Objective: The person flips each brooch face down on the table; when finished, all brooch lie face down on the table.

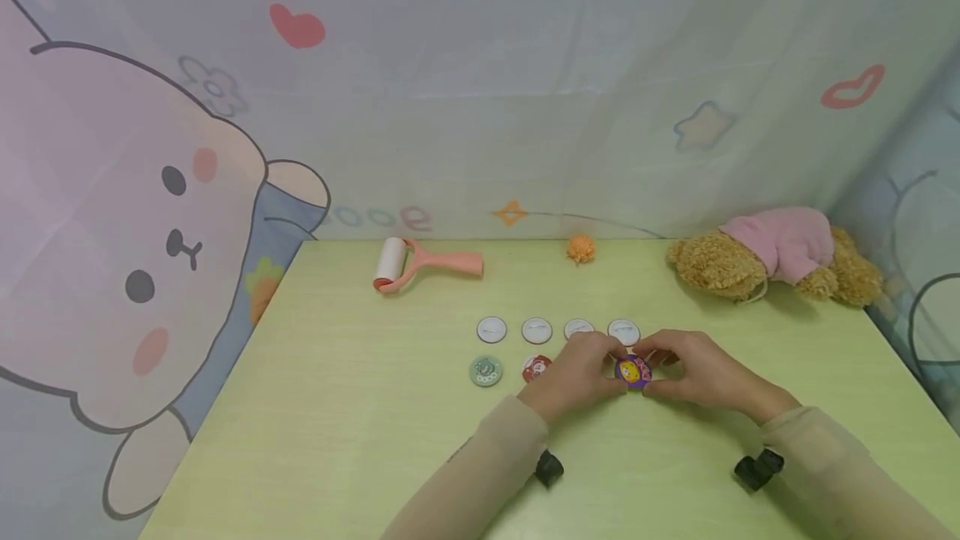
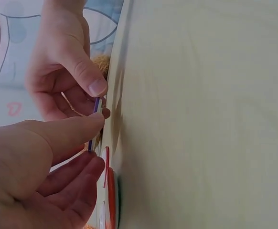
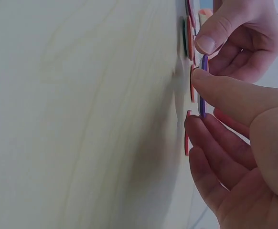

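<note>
Between my two hands is a round purple pin badge [image 1: 633, 372] with a yellow figure on its face. My left hand [image 1: 576, 375] pinches its left edge, and my right hand [image 1: 693, 369] pinches the right edge. From the side, in the right wrist view, the badge [image 3: 202, 102] stands a little off the table as a thin purple rim. Just left of my left hand lies a red badge [image 1: 535, 367], partly covered by it. A green badge [image 1: 485, 371] lies farther left. Behind them is a row of several white-backed badges [image 1: 491, 329] with pins showing.
A pink-handled lint roller [image 1: 442, 261] lies at the back left of the table [image 1: 322, 440]. An orange pompom [image 1: 581, 249] sits at the back edge. A plush toy in a pink top [image 1: 783, 244] lies at the back right, before a printed curtain [image 1: 480, 107].
</note>
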The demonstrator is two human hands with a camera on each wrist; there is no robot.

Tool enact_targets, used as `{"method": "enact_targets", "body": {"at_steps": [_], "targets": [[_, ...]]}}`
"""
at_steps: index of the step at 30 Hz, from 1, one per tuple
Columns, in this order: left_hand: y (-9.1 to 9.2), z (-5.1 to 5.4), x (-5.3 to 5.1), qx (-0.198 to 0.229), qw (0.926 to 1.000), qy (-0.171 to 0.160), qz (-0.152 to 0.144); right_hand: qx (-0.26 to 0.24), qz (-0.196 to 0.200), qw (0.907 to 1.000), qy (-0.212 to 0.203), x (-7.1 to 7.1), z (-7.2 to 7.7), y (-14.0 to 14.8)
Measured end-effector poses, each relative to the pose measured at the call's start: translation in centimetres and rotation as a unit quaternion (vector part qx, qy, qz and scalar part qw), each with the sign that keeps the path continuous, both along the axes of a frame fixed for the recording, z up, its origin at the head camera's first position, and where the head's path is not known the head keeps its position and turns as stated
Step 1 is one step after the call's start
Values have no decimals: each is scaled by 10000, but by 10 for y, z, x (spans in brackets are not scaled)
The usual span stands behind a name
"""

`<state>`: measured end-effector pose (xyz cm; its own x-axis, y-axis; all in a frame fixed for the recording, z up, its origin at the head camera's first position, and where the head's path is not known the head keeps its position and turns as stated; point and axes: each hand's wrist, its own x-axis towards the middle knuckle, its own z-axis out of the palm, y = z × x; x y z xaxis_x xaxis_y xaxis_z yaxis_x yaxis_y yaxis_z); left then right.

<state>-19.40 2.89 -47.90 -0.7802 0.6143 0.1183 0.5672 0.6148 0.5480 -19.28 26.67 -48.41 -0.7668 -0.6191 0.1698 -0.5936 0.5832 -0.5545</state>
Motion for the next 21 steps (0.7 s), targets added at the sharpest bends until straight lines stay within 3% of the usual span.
{"method": "enact_targets", "body": {"at_steps": [21], "targets": [[-1, -5, 3, 299, 9970, 568, -436, -427, 427, 9982, -44, 1, 3, 5]]}}
